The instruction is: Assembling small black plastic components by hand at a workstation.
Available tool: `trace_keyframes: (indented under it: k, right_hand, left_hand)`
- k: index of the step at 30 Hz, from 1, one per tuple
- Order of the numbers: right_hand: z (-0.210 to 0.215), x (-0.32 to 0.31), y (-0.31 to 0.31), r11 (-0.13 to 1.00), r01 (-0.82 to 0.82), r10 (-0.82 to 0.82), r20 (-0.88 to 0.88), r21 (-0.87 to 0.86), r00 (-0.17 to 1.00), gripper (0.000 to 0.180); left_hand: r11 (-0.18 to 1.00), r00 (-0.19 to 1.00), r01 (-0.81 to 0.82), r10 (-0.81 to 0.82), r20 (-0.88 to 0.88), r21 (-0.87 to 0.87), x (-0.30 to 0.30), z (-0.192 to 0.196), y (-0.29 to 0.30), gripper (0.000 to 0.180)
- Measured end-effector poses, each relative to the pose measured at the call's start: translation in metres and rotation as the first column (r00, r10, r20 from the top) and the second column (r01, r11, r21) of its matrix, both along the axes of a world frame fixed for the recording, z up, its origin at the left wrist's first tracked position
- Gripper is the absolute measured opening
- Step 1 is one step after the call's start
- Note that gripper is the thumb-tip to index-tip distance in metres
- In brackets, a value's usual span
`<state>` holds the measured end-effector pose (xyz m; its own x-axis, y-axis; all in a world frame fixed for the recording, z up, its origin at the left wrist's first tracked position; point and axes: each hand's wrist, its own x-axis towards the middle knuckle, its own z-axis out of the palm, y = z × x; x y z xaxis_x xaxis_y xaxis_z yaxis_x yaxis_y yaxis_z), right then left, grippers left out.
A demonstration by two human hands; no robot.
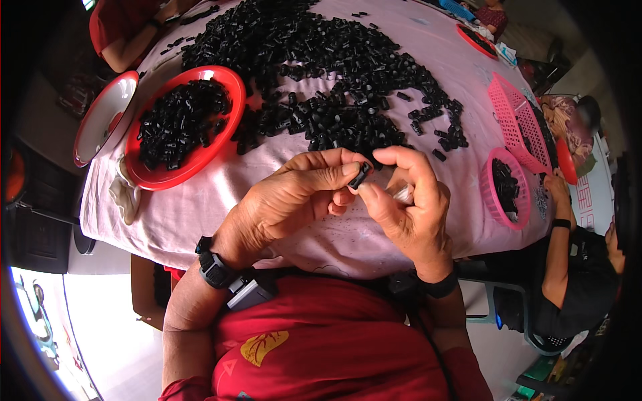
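My left hand (284,190) pinches a small black cylindrical plastic part (360,175) between thumb and index finger, just above the table. My right hand (418,207) is close beside it, its thumb tip near the part's lower end and its index finger bent over with a gap. A small pale, translucent thing (403,194) shows among the curled fingers of that hand; I cannot make out what it is. Beyond both hands spreads a large pile of similar black parts (334,100) on the pink cloth.
A red plate (231,137) heaped with black parts lies at left, beside a white bowl with a red rim (100,130). Two pink plastic baskets (511,110) stand at right. Co-workers' arms (558,247) reach in at right and far left. The pink tablecloth (448,220) hangs over the near edge.
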<state>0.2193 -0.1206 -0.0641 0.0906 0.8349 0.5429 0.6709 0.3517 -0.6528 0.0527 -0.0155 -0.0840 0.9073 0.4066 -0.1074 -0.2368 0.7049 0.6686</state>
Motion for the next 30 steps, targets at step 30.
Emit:
trace_keyframes:
  k: [30]
  right_hand:
    - [-0.002, -0.003, 0.004, 0.996, 0.054, -0.052, 0.023, -0.066, 0.998, 0.042]
  left_hand:
    - [0.944, 0.999, -0.039, 0.033, 0.022, 0.327, 0.001, 0.005, 0.000, 0.025]
